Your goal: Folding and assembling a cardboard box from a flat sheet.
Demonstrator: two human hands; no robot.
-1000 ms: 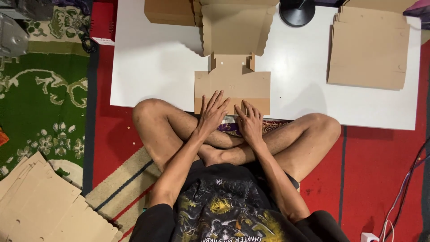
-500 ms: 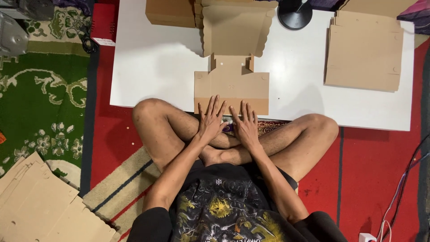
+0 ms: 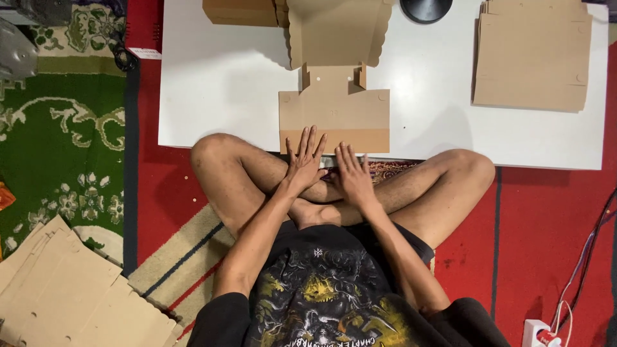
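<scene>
Resting flat, fingers spread, both hands [image 3: 328, 168] touch the cardboard box blank [image 3: 334, 119].

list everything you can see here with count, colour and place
cardboard box blank: one, brown, partly folded, on the table's near edge in front of the person
flat cardboard stack: one stack, brown, on the table's right end
folded cardboard: some, brown, table's far edge, cut off by the frame
round base: one, black, table's far edge
table: one, white, low
cardboard pile: one pile, brown, on the floor, lower left
carpet: green patterned, left; red under the person
power strip: one, white, bottom right
left hand: open, fingertips on the blank's near edge
right hand: open, flat, at the blank's near edge
</scene>
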